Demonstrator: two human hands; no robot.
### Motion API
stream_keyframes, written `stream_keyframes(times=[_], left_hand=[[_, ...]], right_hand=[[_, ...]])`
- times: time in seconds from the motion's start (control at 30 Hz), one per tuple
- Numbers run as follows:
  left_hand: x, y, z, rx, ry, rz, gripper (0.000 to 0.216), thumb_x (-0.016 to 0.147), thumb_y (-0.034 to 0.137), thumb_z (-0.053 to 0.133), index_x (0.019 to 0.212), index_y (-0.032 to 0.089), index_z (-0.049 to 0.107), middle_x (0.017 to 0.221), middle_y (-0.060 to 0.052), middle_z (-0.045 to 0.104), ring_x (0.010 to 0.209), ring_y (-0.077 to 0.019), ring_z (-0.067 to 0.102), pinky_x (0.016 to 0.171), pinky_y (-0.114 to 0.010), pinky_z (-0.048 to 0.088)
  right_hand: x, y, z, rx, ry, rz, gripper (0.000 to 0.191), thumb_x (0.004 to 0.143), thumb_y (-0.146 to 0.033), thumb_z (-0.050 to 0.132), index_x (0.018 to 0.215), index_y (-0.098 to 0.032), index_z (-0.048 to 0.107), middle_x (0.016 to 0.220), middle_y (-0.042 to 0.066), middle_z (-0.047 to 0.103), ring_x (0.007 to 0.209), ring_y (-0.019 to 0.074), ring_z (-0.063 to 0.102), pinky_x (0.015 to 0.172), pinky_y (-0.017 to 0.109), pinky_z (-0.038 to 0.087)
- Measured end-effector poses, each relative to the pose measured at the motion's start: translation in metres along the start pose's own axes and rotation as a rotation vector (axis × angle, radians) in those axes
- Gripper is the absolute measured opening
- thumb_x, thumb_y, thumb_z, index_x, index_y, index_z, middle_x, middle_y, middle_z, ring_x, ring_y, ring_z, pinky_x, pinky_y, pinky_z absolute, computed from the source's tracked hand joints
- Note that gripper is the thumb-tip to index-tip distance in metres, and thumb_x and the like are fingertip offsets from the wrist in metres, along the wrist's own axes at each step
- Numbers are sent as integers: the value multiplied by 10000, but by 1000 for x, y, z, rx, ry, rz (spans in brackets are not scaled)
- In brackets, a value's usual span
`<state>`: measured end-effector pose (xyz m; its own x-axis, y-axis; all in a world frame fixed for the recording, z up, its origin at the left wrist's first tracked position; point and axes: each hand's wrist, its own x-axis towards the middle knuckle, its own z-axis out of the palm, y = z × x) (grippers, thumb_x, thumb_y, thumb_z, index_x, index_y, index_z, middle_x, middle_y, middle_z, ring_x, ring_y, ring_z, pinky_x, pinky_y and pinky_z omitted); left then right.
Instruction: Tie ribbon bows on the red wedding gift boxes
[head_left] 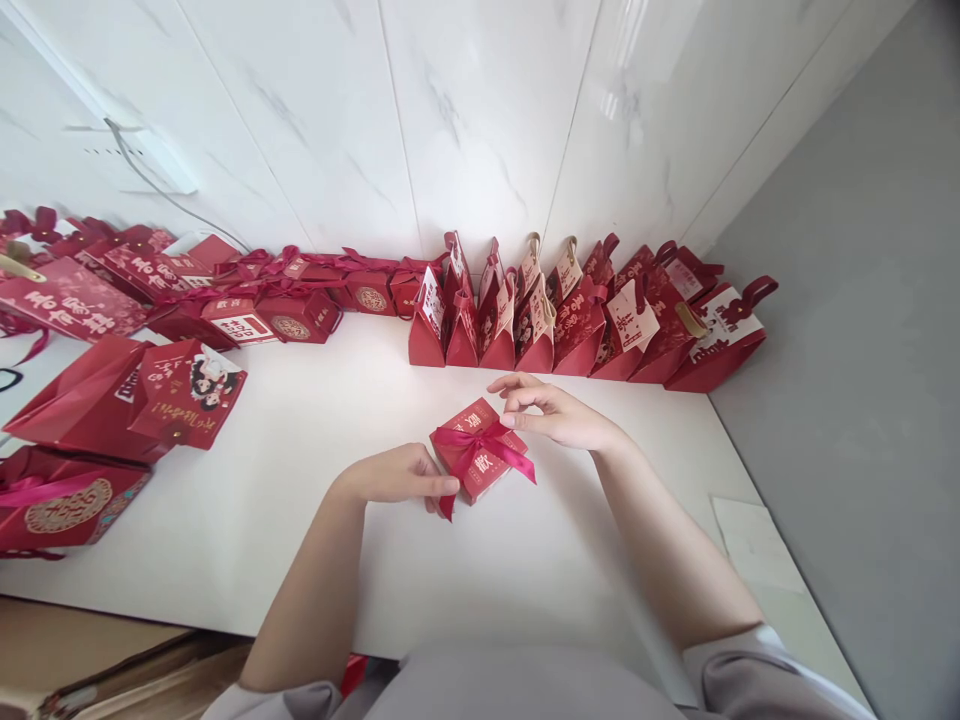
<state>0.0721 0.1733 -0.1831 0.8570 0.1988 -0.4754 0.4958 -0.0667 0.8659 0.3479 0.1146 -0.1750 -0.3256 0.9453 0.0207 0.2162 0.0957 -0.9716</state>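
A small red gift box with pale Chinese characters lies turned at an angle on the white table in front of me. A magenta ribbon is tied over its top in a bow. At the box's near left corner, my left hand is closed, with thumb and fingers pinching a hanging ribbon end. My right hand is at the far right corner, its fingers spread and its index finger raised. The right thumb reaches the ribbon loop there; whether it grips the loop is unclear.
Red gift bags with handles stand in rows along the tiled wall. Ribbon-tied boxes line the back left, and larger red boxes crowd the left side. A grey wall borders the table on the right.
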Motion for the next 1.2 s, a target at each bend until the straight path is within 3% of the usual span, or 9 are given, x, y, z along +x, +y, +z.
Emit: stream_keyframes(times=[0.07, 0.2, 0.33, 0.5, 0.7, 0.87, 1.03, 1.2], left_hand=[[8, 2, 5, -53, 17, 98, 355, 864, 493, 619, 925, 180, 777, 950, -87, 750, 856, -213, 693, 797, -294, 544], [17, -1, 4, -173, 160, 166, 334, 878, 453, 613, 901, 160, 772, 960, -87, 749, 953, -233, 676, 863, -311, 513], [18, -10, -3, -172, 394, 160, 361, 873, 475, 593, 845, 152, 751, 854, -64, 724, 816, -206, 639, 782, -313, 495], [19, -18, -8, -174, 434, 135, 333, 827, 443, 624, 683, 147, 676, 703, -39, 650, 685, -172, 581, 665, -291, 462], [26, -24, -13, -466, 623, 252, 348, 791, 342, 643, 524, 153, 527, 744, -36, 639, 821, -191, 615, 861, -335, 482], [19, -21, -14, -326, 549, 202, 380, 860, 460, 580, 675, 142, 675, 810, -83, 694, 833, -211, 615, 824, -334, 469], [13, -13, -11, -235, 352, 170, 288, 823, 413, 675, 693, 156, 689, 847, -49, 693, 823, -190, 608, 792, -301, 457], [12, -10, -11, -157, 267, 163, 328, 819, 444, 669, 672, 151, 689, 889, -63, 657, 853, -207, 600, 809, -310, 477]], right_hand=[[0, -2, 1, 34, -24, 16, 358, 888, -507, 628, 700, -205, 667, 1383, 45, 502, 1316, 254, 430, 1092, 393, 311], [2, -2, 1, 96, 7, 36, 403, 934, -532, 544, 777, -205, 719, 1389, 66, 538, 1360, 251, 412, 1127, 398, 283], [4, 1, -1, 123, 61, 31, 414, 918, -535, 570, 723, -192, 694, 1362, 80, 577, 1394, 261, 383, 1117, 393, 301], [3, 4, -3, 131, 42, 59, 398, 906, -526, 593, 709, -200, 706, 1366, 79, 579, 1414, 255, 359, 1136, 391, 278], [3, 4, -2, 135, 24, 95, 345, 881, -515, 629, 805, -198, 744, 1368, 86, 565, 1373, 266, 409, 1121, 411, 299], [2, 7, -3, 155, -7, 96, 317, 848, -508, 672, 804, -199, 725, 1386, 74, 543, 1310, 269, 477, 1078, 399, 345], [4, 11, -4, 177, -4, 85, 312, 857, -491, 662, 809, -184, 697, 1314, 83, 595, 1162, 242, 574, 983, 375, 421], [4, 12, -7, 193, -6, 42, 322, 854, -478, 663, 741, -178, 629, 1217, 81, 651, 1108, 235, 594, 976, 380, 420]])
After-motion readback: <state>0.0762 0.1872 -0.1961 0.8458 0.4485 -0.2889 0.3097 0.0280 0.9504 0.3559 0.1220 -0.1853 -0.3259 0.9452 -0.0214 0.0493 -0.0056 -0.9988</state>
